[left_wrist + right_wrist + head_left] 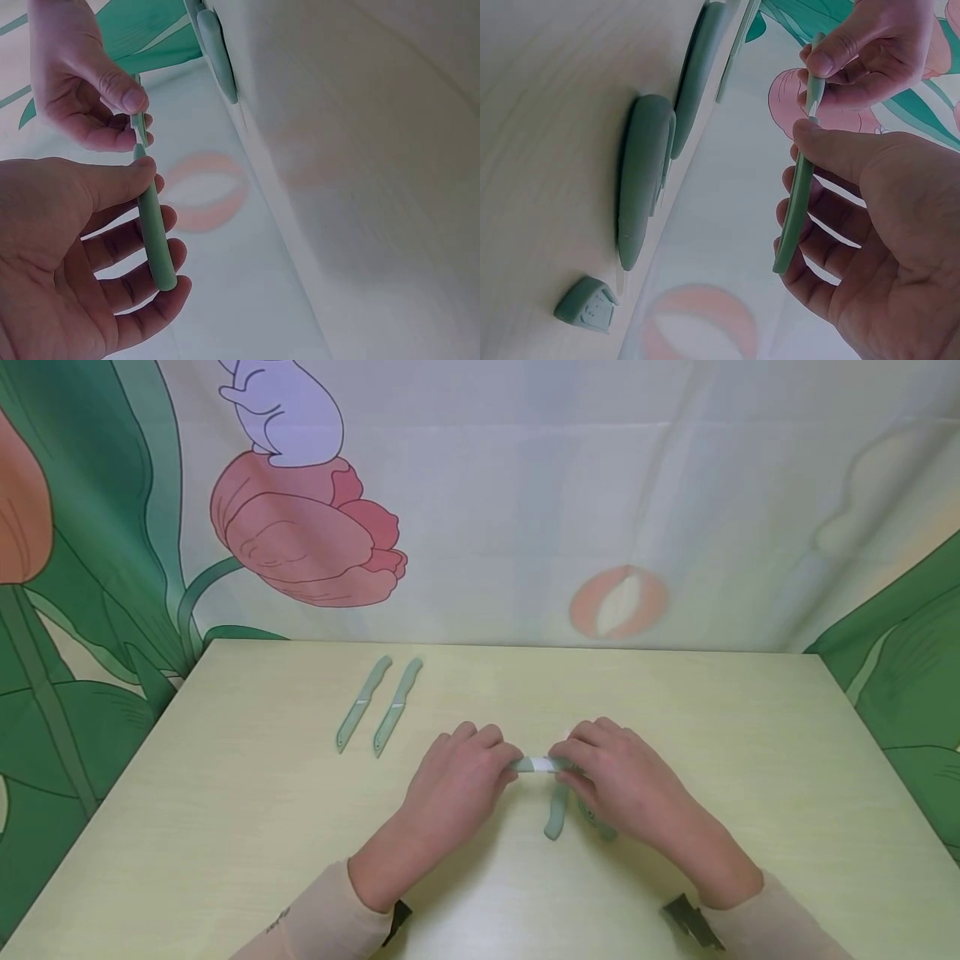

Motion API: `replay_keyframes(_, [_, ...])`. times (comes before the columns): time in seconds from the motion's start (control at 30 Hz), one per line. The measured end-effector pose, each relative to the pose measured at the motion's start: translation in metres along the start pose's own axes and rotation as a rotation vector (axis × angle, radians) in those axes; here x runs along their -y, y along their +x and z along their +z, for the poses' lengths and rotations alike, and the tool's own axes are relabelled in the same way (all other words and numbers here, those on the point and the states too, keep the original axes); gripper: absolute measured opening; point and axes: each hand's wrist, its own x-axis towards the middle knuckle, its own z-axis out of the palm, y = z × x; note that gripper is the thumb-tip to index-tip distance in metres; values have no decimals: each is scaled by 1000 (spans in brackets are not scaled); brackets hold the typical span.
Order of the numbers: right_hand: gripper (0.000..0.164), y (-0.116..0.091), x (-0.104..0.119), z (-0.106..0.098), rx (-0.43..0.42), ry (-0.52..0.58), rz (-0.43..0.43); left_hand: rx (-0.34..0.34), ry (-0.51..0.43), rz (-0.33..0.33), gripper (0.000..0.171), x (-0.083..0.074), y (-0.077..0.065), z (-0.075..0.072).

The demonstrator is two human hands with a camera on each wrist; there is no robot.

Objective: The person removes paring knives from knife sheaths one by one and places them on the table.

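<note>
Both hands hold one slim green knife [540, 764] level over the table, with a short white stretch of blade between them. My left hand [461, 777] pinches one end, thumb over fingers. The right hand [622, 781] pinches the other end in the same way. In the left wrist view, a smooth rounded green length [156, 240] lies along the left fingers. A thinner green length [796, 214] lies along my right fingers in the right wrist view. Below the right hand, another green knife handle [555, 817] rests on the table, its blade largely covered by the hand.
Two green knives [363, 703] lie side by side at the back left of the table. A small green piece with dots [587, 304] lies near the loose handle, partly hidden by the right hand in the head view. A printed curtain [480, 510] hangs behind the table.
</note>
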Motion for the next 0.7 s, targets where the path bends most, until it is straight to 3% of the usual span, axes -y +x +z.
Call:
replay_keyframes(0.37, [22,-1,1,2,-28,7,-18,-24,10,7,17,4,-3,1])
replay_keyframes(0.7, [24,1,-4,1,-26,4,-20,7,12,-15,18,3,1,1])
